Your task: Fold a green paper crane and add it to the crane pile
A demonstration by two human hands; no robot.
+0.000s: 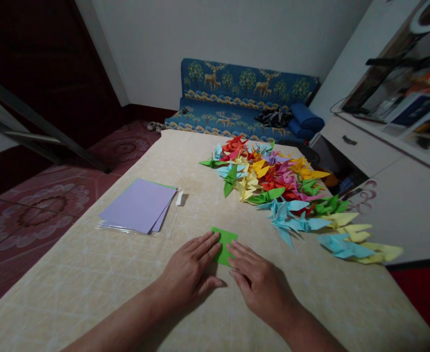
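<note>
A small folded green paper (pixel 225 242) lies flat on the beige table (pixel 90 274) in front of me. My left hand (pixel 191 269) rests flat with its fingers stretched onto the paper's left edge. My right hand (pixel 259 283) lies flat beside it, fingertips pressing the paper's right lower edge. Both hands hold the sheet down against the table. Part of the paper is hidden under the fingers.
A stack of lilac paper sheets (pixel 139 205) on a clear plastic sleeve lies to the left. A big heap of coloured paper cranes (pixel 277 186) spreads over the right half of the table. A blue patterned sofa (pixel 237 98) stands behind; a white cabinet (pixel 394 176) is at right.
</note>
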